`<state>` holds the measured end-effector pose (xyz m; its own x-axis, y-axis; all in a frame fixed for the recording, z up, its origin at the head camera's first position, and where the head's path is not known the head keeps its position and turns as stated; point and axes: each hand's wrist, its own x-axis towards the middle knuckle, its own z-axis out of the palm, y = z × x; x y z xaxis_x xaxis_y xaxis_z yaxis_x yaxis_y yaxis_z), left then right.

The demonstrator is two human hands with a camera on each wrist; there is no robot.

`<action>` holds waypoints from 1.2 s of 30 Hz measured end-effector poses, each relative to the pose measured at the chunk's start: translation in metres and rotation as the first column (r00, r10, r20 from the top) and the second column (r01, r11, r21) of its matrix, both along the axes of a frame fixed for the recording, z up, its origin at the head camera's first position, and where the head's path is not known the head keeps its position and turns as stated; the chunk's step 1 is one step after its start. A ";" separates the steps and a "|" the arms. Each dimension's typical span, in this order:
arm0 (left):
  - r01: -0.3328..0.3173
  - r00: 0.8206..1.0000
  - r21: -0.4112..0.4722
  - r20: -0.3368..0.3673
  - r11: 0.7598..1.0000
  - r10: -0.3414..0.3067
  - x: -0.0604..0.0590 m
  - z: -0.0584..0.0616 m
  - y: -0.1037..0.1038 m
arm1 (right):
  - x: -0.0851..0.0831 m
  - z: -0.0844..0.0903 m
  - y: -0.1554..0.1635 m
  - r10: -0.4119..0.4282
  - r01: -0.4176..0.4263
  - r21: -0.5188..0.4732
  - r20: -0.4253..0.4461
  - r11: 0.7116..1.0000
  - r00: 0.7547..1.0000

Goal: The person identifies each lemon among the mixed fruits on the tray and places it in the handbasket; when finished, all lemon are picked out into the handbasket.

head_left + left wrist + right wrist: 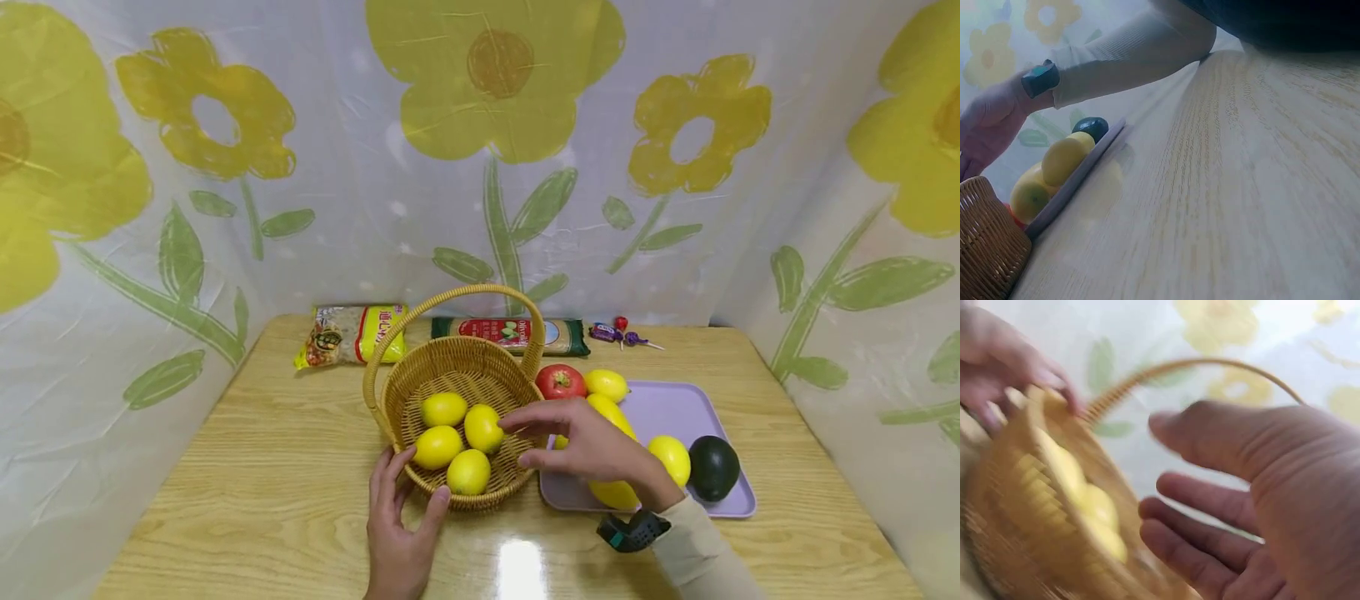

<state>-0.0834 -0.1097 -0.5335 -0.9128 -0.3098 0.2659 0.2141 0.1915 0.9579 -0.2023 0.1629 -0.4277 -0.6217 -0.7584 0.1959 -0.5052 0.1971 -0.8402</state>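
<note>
A wicker basket (465, 358) with a tall handle stands mid-table, several lemons (468, 472) lying in it. My left hand (401, 525) holds its front left rim, fingertips at the edge and thumb against the front. In the right wrist view that left hand (1007, 365) is blurred at the rim. Over the basket's right rim hovers my right hand (581, 442), its fingertips close to the rightmost lemon (483, 428). Thumb and fingers stand apart with nothing between them in the right wrist view. My left hand is out of its own wrist view.
Right of the basket lies a purple tray (663, 404) with yellow fruit (669, 460), partly hidden by my right arm, and a dark avocado (713, 468). A red pomegranate (560, 382) sits at its back left. Behind are two food packets (341, 335) and lollipops (633, 338).
</note>
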 end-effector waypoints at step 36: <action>-0.009 1.000 -0.033 0.008 0.999 0.009 -0.001 0.000 -0.001 | -0.060 -0.040 0.121 -0.682 0.670 0.192 -0.009 0.717 0.732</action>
<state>-0.0841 -0.1105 -0.5336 -0.9122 -0.3095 0.2687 0.2044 0.2246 0.9528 -0.2625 0.2836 -0.4676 -0.9875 -0.1485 0.0521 -0.1328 0.6088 -0.7821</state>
